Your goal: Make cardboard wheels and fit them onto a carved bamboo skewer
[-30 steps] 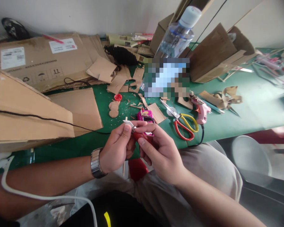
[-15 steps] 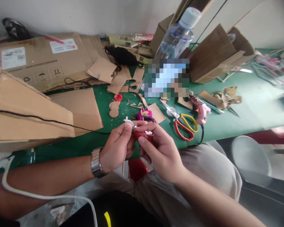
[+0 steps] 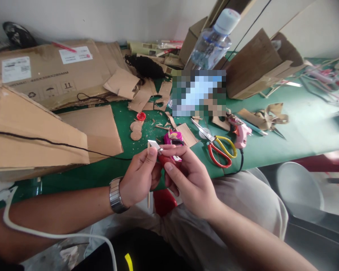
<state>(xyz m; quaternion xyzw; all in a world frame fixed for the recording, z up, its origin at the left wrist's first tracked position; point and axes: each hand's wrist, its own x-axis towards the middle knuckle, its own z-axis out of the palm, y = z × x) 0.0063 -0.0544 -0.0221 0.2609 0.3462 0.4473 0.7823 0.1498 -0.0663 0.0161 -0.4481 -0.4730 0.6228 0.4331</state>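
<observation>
My left hand [image 3: 137,178], with a metal watch at the wrist, is closed round a thin wooden stick [image 3: 148,200], whose lower end shows beneath the fist. In my right hand [image 3: 193,182] is a red-handled knife [image 3: 163,159], its short pale blade pointing left. The blade lies across the top of the stick by my left thumb. My right fingers wrap the handle, and the forefinger rests near the base of the blade. Just beyond my hands is a magenta tape measure [image 3: 173,137], partly hidden by my fingers.
Right of my hands lie scissors [image 3: 214,145] and a pink glue gun [image 3: 241,133] with a black cord. Cardboard scraps [image 3: 142,99] litter the green table [image 3: 307,124]. A bottle [image 3: 210,45] stands behind; a cardboard piece [image 3: 39,131] is at left.
The blade is tilted slightly more and the stick's tip, which stuck up behind it, no longer shows there. The stick's lower end has shifted slightly right.
</observation>
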